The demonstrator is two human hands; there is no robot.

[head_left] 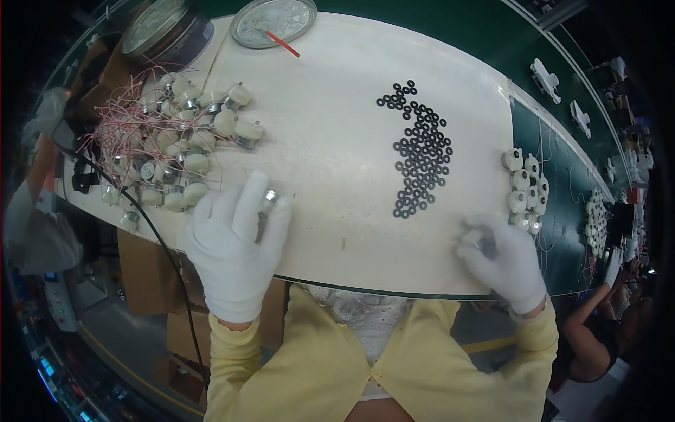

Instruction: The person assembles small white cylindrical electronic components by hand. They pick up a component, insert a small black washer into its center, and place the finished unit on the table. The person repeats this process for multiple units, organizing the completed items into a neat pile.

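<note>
My left hand (235,246), in a white glove, is closed around a small motor (268,198); a silver part of it shows between thumb and fingers, and the rest is hidden. Just beyond that hand lies a heap of cream and silver motors (195,164) with thin pink wires. My right hand (505,261), also gloved, is above the table's right front part with its fingers curled together. Whatever it may hold is hidden. Near it stands a cluster of white round parts (520,180) with dark centres. Many black rings (422,144) lie spread on the white table (337,169).
A metal lid (273,22) with a red stick (283,43) lies at the far edge. Beside it is a large round tin (167,35). A black cable (166,246) hangs over the left edge. Another person's arm (587,330) is at far right, beside a green surface (562,204).
</note>
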